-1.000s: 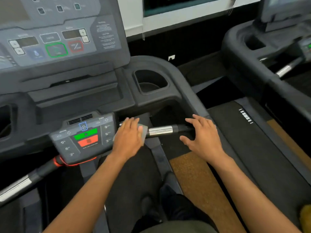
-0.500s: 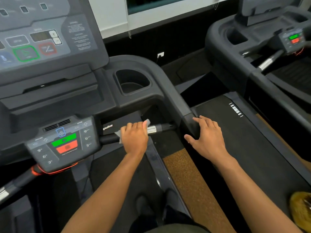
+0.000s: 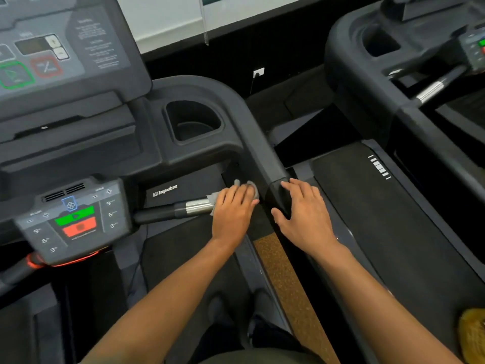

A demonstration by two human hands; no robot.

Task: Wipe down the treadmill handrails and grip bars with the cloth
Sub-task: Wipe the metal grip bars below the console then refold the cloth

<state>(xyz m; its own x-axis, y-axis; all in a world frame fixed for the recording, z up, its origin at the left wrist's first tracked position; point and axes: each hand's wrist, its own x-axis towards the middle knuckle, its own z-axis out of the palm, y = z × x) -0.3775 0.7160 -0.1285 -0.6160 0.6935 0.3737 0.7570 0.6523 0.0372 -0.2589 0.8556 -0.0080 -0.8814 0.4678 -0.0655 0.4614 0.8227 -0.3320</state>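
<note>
My left hand [image 3: 233,212] presses a small grey cloth [image 3: 250,186] around the right end of the horizontal grip bar [image 3: 183,210], where its silver sensor section meets the side rail. Most of the cloth is hidden under my fingers. My right hand [image 3: 305,215] rests with fingers spread on the black right handrail [image 3: 258,143], near its lower end. The handrail curves up and left around a cup holder [image 3: 195,120] toward the console.
A small control pad [image 3: 74,220] with green and red buttons sits left of the grip bar. The main console [image 3: 52,48] is above it. A second treadmill [image 3: 393,74] stands close on the right. A yellow-brown object [image 3: 473,334] lies at the right edge.
My left hand slid the cloth rightward along the grip bar, from beside the control pad to the bar's right end. My right hand stayed on the handrail. The view shifted right.
</note>
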